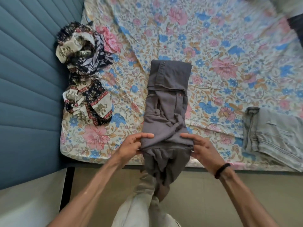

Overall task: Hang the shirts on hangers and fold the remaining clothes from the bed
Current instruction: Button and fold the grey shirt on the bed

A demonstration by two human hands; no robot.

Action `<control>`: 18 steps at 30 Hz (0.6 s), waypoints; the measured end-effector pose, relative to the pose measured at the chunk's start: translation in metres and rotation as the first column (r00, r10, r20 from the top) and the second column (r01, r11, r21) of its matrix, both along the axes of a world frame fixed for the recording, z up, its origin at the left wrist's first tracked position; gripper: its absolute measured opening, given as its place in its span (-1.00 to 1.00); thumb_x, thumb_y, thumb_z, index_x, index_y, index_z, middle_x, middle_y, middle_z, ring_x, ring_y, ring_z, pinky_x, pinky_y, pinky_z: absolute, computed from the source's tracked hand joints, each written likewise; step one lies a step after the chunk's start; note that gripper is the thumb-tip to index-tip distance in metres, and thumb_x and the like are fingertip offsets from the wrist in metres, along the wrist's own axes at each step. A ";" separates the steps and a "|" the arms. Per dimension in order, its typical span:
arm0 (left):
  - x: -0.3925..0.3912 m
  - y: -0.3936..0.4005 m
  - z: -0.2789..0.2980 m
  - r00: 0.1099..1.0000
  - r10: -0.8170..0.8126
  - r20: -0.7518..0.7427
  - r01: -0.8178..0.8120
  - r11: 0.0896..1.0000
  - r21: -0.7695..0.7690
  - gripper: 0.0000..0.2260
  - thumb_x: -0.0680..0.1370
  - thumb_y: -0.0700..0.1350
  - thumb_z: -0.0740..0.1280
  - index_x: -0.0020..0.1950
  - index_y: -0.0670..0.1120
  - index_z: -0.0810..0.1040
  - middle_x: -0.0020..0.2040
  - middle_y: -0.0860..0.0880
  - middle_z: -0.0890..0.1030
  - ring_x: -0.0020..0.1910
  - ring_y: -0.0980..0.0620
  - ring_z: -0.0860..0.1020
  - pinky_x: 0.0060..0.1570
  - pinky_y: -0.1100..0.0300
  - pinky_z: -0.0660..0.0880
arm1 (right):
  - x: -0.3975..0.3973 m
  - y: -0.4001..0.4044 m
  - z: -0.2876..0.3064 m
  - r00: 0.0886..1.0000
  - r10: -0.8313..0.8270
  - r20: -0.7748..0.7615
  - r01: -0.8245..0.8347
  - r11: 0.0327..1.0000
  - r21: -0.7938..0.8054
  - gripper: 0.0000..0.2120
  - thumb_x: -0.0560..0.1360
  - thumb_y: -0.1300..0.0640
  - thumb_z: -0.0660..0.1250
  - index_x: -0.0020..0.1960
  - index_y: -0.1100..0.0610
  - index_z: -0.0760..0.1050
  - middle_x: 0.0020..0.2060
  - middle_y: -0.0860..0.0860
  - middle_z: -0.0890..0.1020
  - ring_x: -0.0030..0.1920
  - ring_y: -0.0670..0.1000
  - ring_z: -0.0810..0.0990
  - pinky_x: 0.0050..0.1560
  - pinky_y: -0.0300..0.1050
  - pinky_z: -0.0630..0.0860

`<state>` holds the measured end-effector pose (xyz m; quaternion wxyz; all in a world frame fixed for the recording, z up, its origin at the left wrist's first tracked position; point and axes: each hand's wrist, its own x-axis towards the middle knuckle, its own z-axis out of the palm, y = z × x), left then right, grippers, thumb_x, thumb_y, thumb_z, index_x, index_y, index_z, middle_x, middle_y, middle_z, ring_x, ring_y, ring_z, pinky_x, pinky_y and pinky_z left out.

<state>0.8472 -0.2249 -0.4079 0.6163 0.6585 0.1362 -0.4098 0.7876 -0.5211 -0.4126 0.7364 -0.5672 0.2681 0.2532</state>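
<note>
Now both hands pinch the grey trousers [167, 102] at the frame's lower centre — left hand [131, 145] and right hand [203, 149] each clamp a side of the fold between thumb and fingers. Their lower end hangs off the bed [229, 46], partly hidden. Patterned clothes [85, 63] heap upper left; folded jeans [275, 133] lie right, cut off.

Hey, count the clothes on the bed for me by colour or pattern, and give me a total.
Dark grey trousers, gripped by left hand and right hand: 1
Light grey folded garment: 1
Patterned clothes pile, number of pieces unclear: counted as 1
Total: 3
</note>
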 end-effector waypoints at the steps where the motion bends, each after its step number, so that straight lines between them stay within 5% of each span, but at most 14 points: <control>1: 0.003 0.005 0.002 0.997 -0.074 0.008 0.074 0.997 -0.036 -0.49 0.57 -0.51 0.10 0.26 -0.08 0.67 0.22 -0.08 0.68 0.18 -0.12 0.66 0.10 -0.01 0.64 | 0.003 -0.006 0.004 0.992 0.097 0.081 -0.095 0.995 -0.023 -0.50 0.58 0.58 0.12 0.32 0.21 0.62 0.29 0.12 0.66 0.30 0.13 0.64 0.23 0.05 0.64; 4: 0.028 0.010 0.002 0.932 -0.299 0.207 0.293 0.954 0.061 -0.52 0.55 -0.45 0.28 0.29 0.03 0.67 0.16 -0.01 0.72 0.13 -0.06 0.69 0.15 -0.06 0.63 | 0.029 -0.025 0.009 0.880 0.393 0.268 -0.285 0.886 -0.365 -0.61 0.57 0.41 0.39 0.30 0.06 0.65 0.20 -0.04 0.72 0.24 0.02 0.68 0.22 0.04 0.64; 6: 0.046 0.011 -0.005 0.824 -0.428 0.372 0.349 0.900 0.262 -0.53 0.50 -0.32 0.34 0.18 0.22 0.70 -0.02 0.07 0.74 -0.10 -0.01 0.69 -0.05 0.04 0.63 | 0.049 -0.031 0.003 0.806 0.528 0.267 -0.298 0.753 -0.587 -0.64 0.58 0.28 0.45 0.22 -0.14 0.68 0.11 -0.12 0.73 0.16 0.02 0.69 0.14 0.02 0.66; 8: 0.067 0.010 -0.011 0.731 -0.471 0.494 0.325 0.876 0.355 -0.57 0.48 -0.18 0.34 0.09 0.36 0.68 -0.17 0.09 0.66 -0.22 0.00 0.55 -0.17 0.16 0.45 | 0.071 -0.036 -0.006 0.802 0.538 0.260 -0.269 0.714 -0.647 -0.64 0.56 0.20 0.49 0.13 -0.26 0.68 0.12 -0.10 0.63 0.17 0.01 0.61 0.17 0.00 0.62; 10: 0.095 0.008 -0.017 0.695 -0.439 0.570 0.284 0.895 0.343 -0.71 0.51 -0.04 0.37 0.11 0.33 0.68 -0.07 0.09 0.53 -0.02 0.05 0.49 0.01 0.19 0.41 | 0.095 -0.038 -0.014 0.817 0.497 0.294 -0.243 0.758 -0.606 -0.66 0.54 0.23 0.49 0.10 -0.22 0.68 0.24 -0.09 0.53 0.31 -0.11 0.52 0.31 -0.05 0.54; 13: 0.151 -0.004 -0.025 0.737 -0.328 0.591 0.278 0.944 0.178 -0.80 0.57 0.04 0.39 0.18 0.13 0.70 0.19 0.02 0.54 0.27 0.01 0.51 0.26 0.17 0.46 | 0.139 -0.037 -0.016 0.859 0.364 0.360 -0.187 0.878 -0.440 -0.78 0.60 0.21 0.38 0.23 0.09 0.62 0.34 -0.02 0.59 0.41 -0.03 0.52 0.38 0.01 0.52; 15: 0.193 -0.020 -0.024 0.831 -0.189 0.523 0.232 0.973 -0.017 -0.78 0.66 -0.12 0.35 0.28 -0.10 0.65 0.23 -0.07 0.64 0.28 -0.03 0.59 0.23 0.15 0.54 | 0.173 -0.034 -0.014 0.921 0.162 0.354 -0.066 0.961 -0.268 -0.76 0.62 0.21 0.29 0.26 0.27 0.52 0.22 0.05 0.68 0.27 0.05 0.64 0.18 -0.07 0.63; 18: 0.268 -0.057 -0.037 0.901 0.012 0.433 0.058 0.987 -0.149 -0.75 0.68 -0.22 0.26 0.35 -0.20 0.55 0.19 -0.14 0.67 0.19 -0.06 0.64 0.15 0.14 0.58 | 0.249 -0.033 -0.028 0.944 -0.098 0.314 0.170 0.962 -0.212 -0.79 0.69 0.22 0.24 0.29 0.22 0.52 0.00 0.05 0.72 -0.01 0.05 0.69 -0.11 -0.14 0.66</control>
